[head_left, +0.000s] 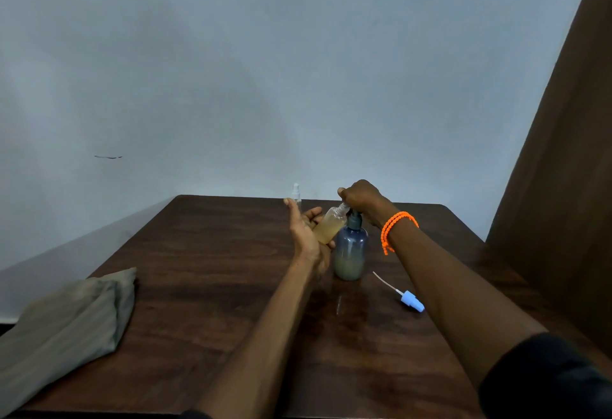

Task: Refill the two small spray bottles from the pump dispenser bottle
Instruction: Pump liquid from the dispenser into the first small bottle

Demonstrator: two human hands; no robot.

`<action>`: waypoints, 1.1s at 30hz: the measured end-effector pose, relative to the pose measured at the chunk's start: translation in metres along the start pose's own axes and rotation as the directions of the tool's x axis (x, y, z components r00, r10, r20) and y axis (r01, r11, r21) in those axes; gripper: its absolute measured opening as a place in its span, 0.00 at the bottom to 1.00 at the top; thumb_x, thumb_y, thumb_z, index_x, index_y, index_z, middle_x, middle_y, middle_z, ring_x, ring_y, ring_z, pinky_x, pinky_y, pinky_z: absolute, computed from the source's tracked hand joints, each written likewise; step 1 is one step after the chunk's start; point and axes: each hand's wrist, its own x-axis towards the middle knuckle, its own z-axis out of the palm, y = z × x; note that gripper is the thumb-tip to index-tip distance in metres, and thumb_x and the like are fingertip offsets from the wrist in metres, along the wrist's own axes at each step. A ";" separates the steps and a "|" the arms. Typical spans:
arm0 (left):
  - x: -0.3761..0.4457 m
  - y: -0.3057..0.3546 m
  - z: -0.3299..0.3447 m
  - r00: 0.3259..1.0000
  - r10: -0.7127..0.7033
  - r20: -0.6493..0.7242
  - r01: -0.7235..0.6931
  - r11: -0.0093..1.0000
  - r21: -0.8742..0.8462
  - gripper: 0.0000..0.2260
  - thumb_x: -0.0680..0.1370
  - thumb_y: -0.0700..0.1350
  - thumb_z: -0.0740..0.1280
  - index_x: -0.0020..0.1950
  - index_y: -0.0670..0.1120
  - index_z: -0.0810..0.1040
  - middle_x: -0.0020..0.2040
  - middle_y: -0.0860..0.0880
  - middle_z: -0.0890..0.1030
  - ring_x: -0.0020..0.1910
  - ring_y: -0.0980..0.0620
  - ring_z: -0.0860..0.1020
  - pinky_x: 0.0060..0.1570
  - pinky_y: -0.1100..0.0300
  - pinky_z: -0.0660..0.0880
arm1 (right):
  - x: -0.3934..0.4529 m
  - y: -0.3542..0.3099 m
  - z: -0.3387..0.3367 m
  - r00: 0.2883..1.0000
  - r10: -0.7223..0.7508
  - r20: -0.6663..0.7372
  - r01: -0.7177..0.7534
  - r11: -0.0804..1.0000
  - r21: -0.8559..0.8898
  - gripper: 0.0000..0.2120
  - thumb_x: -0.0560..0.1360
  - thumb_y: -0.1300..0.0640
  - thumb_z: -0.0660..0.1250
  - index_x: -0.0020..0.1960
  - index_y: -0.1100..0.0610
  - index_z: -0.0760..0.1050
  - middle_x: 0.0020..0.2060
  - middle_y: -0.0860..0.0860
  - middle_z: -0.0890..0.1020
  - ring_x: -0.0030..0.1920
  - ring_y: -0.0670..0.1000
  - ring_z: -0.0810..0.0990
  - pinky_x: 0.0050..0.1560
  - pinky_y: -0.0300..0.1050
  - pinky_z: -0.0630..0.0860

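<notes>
Head view: left hand (309,236) is gripping tilted spray bottle (329,228), mouth toward pump nozzle; right hand (359,198) is pressing pump dispenser bottle (351,249).

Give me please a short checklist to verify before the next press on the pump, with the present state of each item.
1. Small bottle is held in the left hand, tilted toward the pump: ok.
2. Its mouth sits under the spout of the pump bottle: cannot tell, the right hand covers that spot.
3. Right hand is on the pump head: ok.
4. Pump bottle stands upright on the table and has liquid left at the bottom: ok.
5. Removed spray head lies on the table near the right forearm, out of the way: ok.
6. Second small bottle stands at the far edge, cap on: not ok, it is not yet opened.
</notes>
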 end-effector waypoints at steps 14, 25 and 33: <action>-0.002 0.001 0.002 1.000 0.000 -0.020 0.000 1.000 -0.003 0.44 0.78 0.76 0.48 0.66 0.37 0.73 0.49 0.43 0.79 0.31 0.50 0.77 0.22 0.61 0.64 | 0.001 0.000 0.000 1.000 0.016 0.002 -0.016 0.998 0.056 0.16 0.79 0.56 0.63 0.34 0.59 0.67 0.30 0.52 0.72 0.30 0.50 0.69 0.30 0.41 0.64; 0.000 -0.001 0.003 0.999 -0.018 -0.035 0.018 1.000 0.000 0.45 0.77 0.77 0.49 0.66 0.37 0.74 0.46 0.44 0.79 0.31 0.50 0.76 0.23 0.60 0.63 | 0.002 0.002 0.002 1.000 0.021 -0.002 -0.020 0.999 0.049 0.17 0.79 0.57 0.64 0.33 0.59 0.67 0.29 0.53 0.72 0.29 0.50 0.69 0.29 0.41 0.64; 0.002 0.002 -0.002 0.999 -0.009 -0.051 0.010 0.999 0.035 0.45 0.77 0.77 0.48 0.65 0.37 0.74 0.43 0.46 0.77 0.31 0.50 0.77 0.23 0.61 0.63 | -0.002 0.004 0.008 0.999 0.035 -0.008 -0.035 0.999 0.022 0.15 0.78 0.59 0.63 0.33 0.58 0.66 0.31 0.53 0.72 0.35 0.53 0.71 0.36 0.44 0.68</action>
